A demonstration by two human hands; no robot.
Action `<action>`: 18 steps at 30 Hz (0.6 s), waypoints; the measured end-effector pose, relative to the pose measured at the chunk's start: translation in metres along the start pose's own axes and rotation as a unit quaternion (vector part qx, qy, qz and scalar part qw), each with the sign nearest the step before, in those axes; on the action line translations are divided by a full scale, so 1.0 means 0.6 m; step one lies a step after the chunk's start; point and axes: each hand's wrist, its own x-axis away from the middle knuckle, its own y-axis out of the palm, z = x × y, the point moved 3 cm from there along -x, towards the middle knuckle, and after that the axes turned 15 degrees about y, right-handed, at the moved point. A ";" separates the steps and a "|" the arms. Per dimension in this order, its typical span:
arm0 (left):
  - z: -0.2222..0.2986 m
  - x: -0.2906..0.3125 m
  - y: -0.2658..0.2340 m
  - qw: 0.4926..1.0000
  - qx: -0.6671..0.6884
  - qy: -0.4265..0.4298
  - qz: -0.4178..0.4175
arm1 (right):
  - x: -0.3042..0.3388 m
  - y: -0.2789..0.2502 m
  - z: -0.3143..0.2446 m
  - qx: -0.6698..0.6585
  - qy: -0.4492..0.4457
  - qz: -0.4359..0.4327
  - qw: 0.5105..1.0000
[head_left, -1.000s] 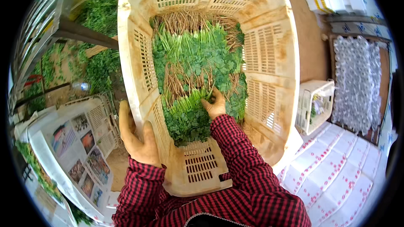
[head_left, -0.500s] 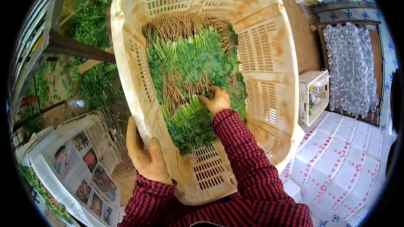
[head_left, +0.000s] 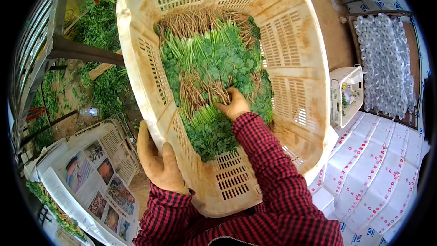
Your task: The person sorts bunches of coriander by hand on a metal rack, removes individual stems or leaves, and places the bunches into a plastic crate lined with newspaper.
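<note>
A big cream plastic crate (head_left: pixel 300 77), stained brown, is tilted toward me and holds bundles of green leafy herbs (head_left: pixel 214 68) with pale brown roots. My left hand (head_left: pixel 159 164) grips the crate's outer left wall near its lower corner. Inside the crate, my right hand (head_left: pixel 234 105) rests on the herbs, fingers closed into a bundle at its roots. Both arms wear red and black checked sleeves.
A second crate lined with printed paper (head_left: pixel 95 177) lies at lower left. Loose herbs (head_left: pixel 102 86) and a plastic bottle (head_left: pixel 90 111) lie on the ground at left. White cartons (head_left: pixel 378 173) sit at right, with a small white basket (head_left: pixel 348 93) and a tray of clear bottles (head_left: pixel 384 64).
The crate has swung closer and tilted further toward me. My right hand has moved up the herb pile toward the roots, and my left hand has slid lower along the wall.
</note>
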 end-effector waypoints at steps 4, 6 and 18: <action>0.012 -0.003 0.007 1.000 0.012 -0.016 -0.002 | -0.017 0.015 0.015 -0.099 0.007 0.030 0.995; 0.009 -0.001 0.005 1.000 0.019 -0.009 -0.001 | -0.015 0.030 0.011 -0.103 0.055 0.022 0.993; 0.005 -0.005 0.004 0.999 0.022 -0.028 -0.012 | 0.050 0.034 -0.039 0.164 -0.110 0.155 0.968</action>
